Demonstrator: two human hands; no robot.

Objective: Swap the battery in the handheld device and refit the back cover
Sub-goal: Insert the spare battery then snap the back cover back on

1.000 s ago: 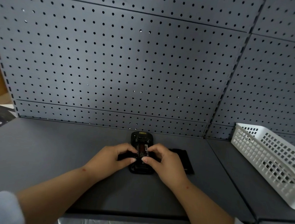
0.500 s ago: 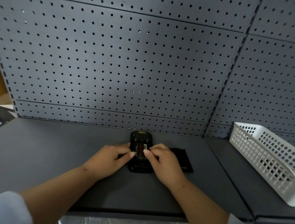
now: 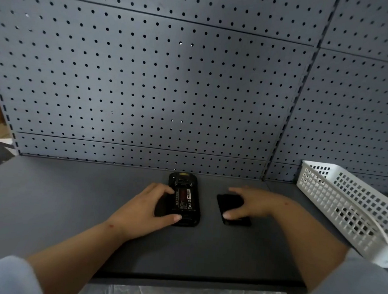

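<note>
A black handheld device [image 3: 183, 200] lies face down on the grey shelf, its back open, with a labelled battery [image 3: 184, 198] sitting in the bay. My left hand [image 3: 145, 209] grips the device from its left side, thumb on the lower end. A flat black back cover [image 3: 231, 205] lies to the right of the device. My right hand [image 3: 251, 204] rests over the cover, fingers spread, thumb on its near end; whether it has lifted the cover I cannot tell.
A white perforated plastic basket [image 3: 347, 207] stands at the right on the neighbouring shelf. A grey pegboard wall [image 3: 158, 85] rises right behind the device. The shelf's front edge [image 3: 176, 281] runs below my forearms. Dark items show at the far left.
My right hand has left the battery and moved right onto the back cover. My left hand stays on the device, its grip shifted lower.
</note>
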